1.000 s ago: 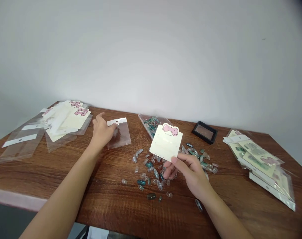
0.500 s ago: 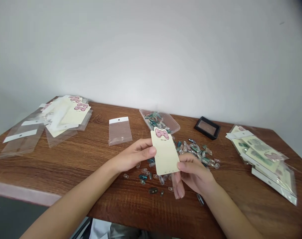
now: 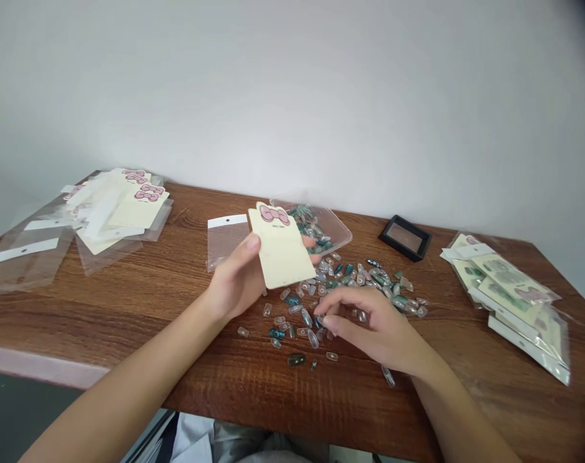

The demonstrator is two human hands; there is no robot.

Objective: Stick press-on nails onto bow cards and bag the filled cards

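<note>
My left hand (image 3: 239, 276) grips a cream display card (image 3: 282, 254) with a pink bow at its top. The thumb lies on the card's left edge and fingertips show past its right edge. Over the loose press-on nails (image 3: 306, 316) on the table, my right hand (image 3: 369, 325) is closed in a pinch, thumb and forefinger on one small press-on nail that is mostly hidden. The scattered nails are clear, teal and dark, some with small heart shapes. Behind the card stands a clear plastic tray (image 3: 341, 231) holding more nails.
Bow-topped cards (image 3: 123, 215) and clear bags (image 3: 36, 257) lie at the left. One clear bag (image 3: 219, 241) lies behind my left hand. A black frame-like box (image 3: 405, 238) sits at back right, and bagged cards with nails (image 3: 509, 289) are stacked at the right.
The card has moved left and up in my left hand. My right hand has let go of its lower edge and come down to the loose nails.
</note>
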